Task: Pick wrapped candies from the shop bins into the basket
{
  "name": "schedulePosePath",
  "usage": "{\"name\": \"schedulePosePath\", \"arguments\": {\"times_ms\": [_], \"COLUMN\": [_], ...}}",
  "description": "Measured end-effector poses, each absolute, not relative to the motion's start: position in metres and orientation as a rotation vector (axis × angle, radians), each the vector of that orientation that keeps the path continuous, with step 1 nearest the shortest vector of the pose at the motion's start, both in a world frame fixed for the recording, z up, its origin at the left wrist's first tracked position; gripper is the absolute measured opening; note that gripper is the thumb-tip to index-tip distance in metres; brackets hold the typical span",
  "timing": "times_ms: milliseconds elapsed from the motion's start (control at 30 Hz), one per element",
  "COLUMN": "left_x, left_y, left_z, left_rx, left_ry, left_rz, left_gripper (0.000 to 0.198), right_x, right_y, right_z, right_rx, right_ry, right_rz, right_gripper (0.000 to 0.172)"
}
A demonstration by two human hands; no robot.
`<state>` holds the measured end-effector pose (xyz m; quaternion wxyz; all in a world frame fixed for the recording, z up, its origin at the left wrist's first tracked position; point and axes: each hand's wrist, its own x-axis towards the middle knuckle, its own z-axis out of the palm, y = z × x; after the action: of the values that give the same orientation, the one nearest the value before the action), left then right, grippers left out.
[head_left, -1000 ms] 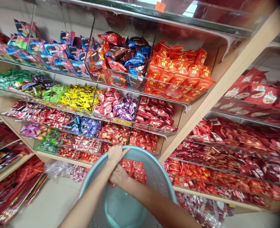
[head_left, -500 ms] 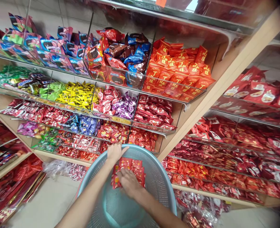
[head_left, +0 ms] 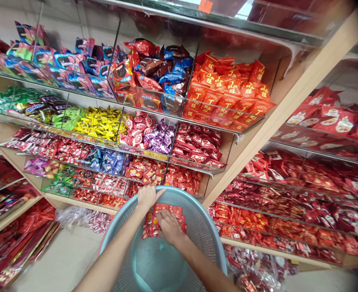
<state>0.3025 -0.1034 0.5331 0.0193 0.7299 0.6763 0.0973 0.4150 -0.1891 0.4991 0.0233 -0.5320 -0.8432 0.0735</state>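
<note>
My left hand [head_left: 147, 196] grips the far rim of a pale blue mesh basket [head_left: 203, 231], fingers curled over the edge. Inside the basket, against its far wall, lies a small heap of red candy packets [head_left: 150, 229]. My right hand [head_left: 169, 227] rests on that heap with its fingers bent round some of the packets. Both forearms reach in from the bottom of the view.
Sloped shelves with clear dividers rise in front, filled with wrapped sweets: orange-red packets [head_left: 227, 91] top right, yellow ones [head_left: 101, 121] in the middle, blue ones [head_left: 112, 160] lower down. More red packets fill the shelves [head_left: 303, 190] to the right. Pale floor [head_left: 63, 259] lies bottom left.
My right hand has moved from beside the left wrist onto the candy heap and closed on packets. The left hand stays on the basket rim.
</note>
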Motion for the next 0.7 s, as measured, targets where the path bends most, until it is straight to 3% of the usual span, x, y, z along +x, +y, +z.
{"name": "schedulePosePath", "arguments": {"times_ms": [133, 367, 567, 700], "left_x": [0.303, 0.303, 0.302, 0.302], "left_y": [-0.104, -0.104, -0.103, -0.101], "left_z": [0.535, 0.536, 0.533, 0.529], "left_rx": [2.238, 2.242, 2.266, 2.299], "left_ry": [2.097, 2.100, 2.093, 2.091], "left_rz": [0.257, 0.251, 0.284, 0.328], "left_gripper": [0.064, 0.063, 0.067, 0.069], "right_x": [0.417, 0.422, 0.427, 0.446], "right_y": [-0.189, -0.191, -0.195, -0.184], "right_z": [0.492, 0.496, 0.502, 0.521], "right_rx": [-1.684, -1.678, -1.599, -1.518], "right_ry": [-2.565, -2.578, -2.529, -2.364], "right_rz": [0.238, 0.188, 0.199, 0.176], "right_gripper": [0.041, 0.030, 0.033, 0.019]}}
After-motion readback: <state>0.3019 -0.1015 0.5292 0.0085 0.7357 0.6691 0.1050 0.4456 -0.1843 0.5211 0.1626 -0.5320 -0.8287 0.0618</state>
